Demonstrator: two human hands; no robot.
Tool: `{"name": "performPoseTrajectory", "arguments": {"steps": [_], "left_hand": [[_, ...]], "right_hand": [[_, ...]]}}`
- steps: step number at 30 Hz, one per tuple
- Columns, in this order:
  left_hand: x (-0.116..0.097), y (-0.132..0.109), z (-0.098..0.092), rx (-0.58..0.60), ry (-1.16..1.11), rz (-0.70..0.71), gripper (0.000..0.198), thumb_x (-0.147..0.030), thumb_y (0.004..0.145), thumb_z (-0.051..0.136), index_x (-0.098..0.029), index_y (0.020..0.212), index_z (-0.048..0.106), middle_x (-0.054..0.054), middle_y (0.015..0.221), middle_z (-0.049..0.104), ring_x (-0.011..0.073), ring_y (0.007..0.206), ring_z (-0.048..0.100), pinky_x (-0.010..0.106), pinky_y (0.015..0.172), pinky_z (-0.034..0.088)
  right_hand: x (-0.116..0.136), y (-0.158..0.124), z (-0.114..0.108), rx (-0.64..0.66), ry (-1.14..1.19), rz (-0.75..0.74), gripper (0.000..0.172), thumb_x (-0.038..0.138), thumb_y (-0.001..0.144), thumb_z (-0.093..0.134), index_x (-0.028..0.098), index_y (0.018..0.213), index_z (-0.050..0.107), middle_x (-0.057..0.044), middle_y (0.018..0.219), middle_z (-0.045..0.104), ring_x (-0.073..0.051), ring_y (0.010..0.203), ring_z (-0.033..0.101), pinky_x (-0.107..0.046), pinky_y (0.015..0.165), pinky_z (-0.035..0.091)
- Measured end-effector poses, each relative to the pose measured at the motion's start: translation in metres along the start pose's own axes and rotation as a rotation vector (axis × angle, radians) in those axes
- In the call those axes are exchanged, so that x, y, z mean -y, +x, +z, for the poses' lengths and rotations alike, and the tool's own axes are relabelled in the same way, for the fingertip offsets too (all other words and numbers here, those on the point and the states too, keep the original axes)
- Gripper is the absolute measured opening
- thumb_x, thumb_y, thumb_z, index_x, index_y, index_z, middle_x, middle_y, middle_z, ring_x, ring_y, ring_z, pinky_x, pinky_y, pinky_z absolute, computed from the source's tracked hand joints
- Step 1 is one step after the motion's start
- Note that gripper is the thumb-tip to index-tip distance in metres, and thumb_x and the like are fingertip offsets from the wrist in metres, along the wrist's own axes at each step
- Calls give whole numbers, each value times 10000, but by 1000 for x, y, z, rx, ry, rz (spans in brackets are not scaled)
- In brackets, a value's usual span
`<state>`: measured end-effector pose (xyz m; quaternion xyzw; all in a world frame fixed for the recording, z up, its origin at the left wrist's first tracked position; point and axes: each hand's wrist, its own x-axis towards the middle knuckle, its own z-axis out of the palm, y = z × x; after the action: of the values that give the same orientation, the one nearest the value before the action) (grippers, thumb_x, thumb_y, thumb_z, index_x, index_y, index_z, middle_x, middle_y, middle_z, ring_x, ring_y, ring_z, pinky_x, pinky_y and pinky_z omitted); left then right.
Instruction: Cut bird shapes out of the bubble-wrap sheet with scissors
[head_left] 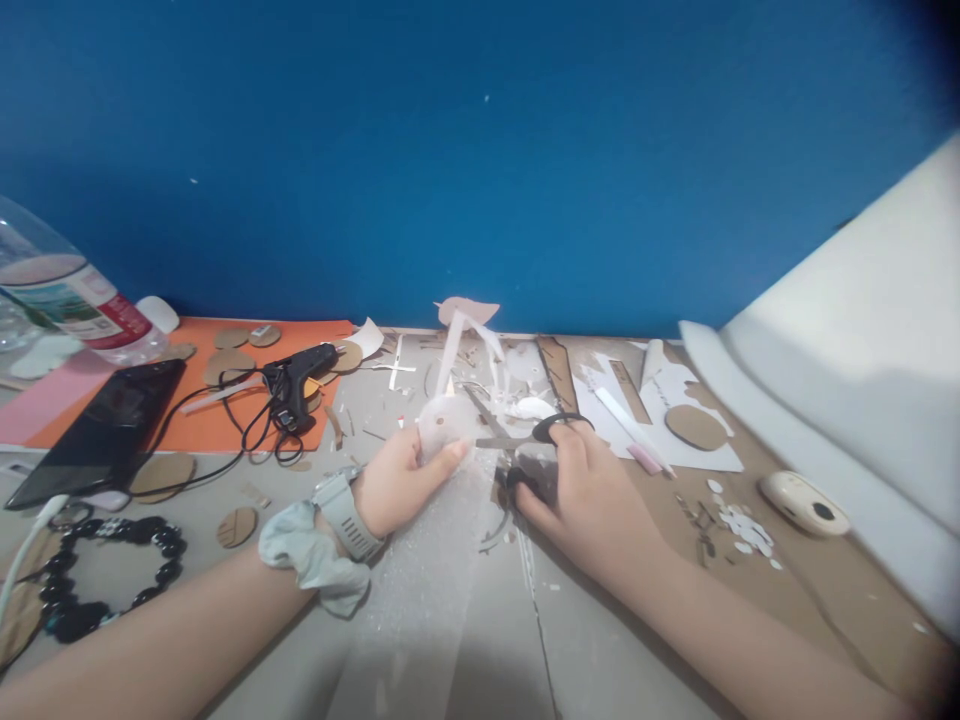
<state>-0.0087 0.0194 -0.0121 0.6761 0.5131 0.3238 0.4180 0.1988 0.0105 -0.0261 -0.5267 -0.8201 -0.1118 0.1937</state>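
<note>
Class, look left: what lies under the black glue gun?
Orange paper lies under the glue gun, with a cardboard disc at its tip. Whatever the gun's body covers is hidden.

By the left hand is a wide, pale grey-green watch strap with a row of little slots. Right up against it sits a puffy, pale blue-green cloth hair tie, all soft folds. The right hand and its forearm are bare.
</note>
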Motion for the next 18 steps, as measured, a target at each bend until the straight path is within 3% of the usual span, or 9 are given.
{"name": "performPoseTrajectory", "arguments": {"steps": [8,18], "left_hand": [[2,0,1,11,-41,26,318,-383,843,459,-130,943,625,30,941,699,197,901,632,261,823,481],[0,0,0,8,-33,13,327,-398,844,455,-136,912,638,27,897,705,199,853,638,268,785,491]], "right_hand": [[1,1,-1,-18,-1,-8,408,332,691,558,100,1010,453,-108,866,527,-237,752,526,-316,605,440],[2,2,-3,10,29,3,383,326,710,536,111,1013,445,-114,865,527,-245,760,525,-327,606,440]]}}
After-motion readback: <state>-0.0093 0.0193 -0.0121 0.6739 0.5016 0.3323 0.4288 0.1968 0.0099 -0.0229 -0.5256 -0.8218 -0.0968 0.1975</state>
